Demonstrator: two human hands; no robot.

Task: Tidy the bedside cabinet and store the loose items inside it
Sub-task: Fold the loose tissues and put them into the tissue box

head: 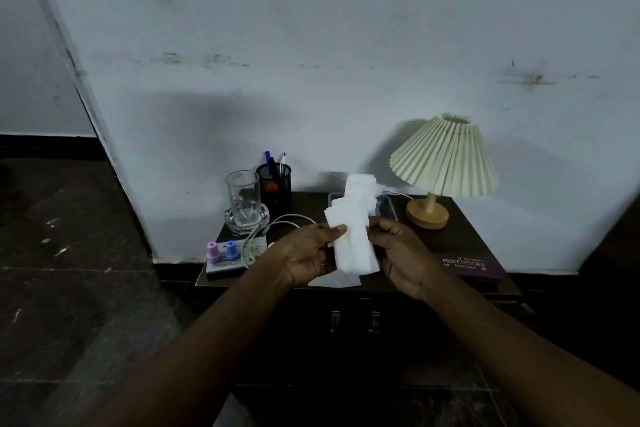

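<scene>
The left hand [304, 256] and right hand [401, 253] each pinch one uneven stack of white tissues [353, 246] above the bedside cabinet's [464, 239] front edge. The thin sheets will probably slide apart under so light a grip and scatter over the cabinet top or off its front.

glass [243, 197] and pen cup [274, 189] crowding left, lamp [440, 166] right

Wall [346, 28]: pale blue-grey plaster, scuffed, brownish smears across the middle, yellowish blotch at right. Skirting [45, 146]: dark band at the wall's foot. Floor [69, 288]: dark stone tiles with pale specks. Bedside cabinet [450, 243]: dark wood, against the wall, two metal handles [374, 321] on the front. Table lamp [443, 156]: cream pleated shade, round wooden base. Room light: dim
</scene>
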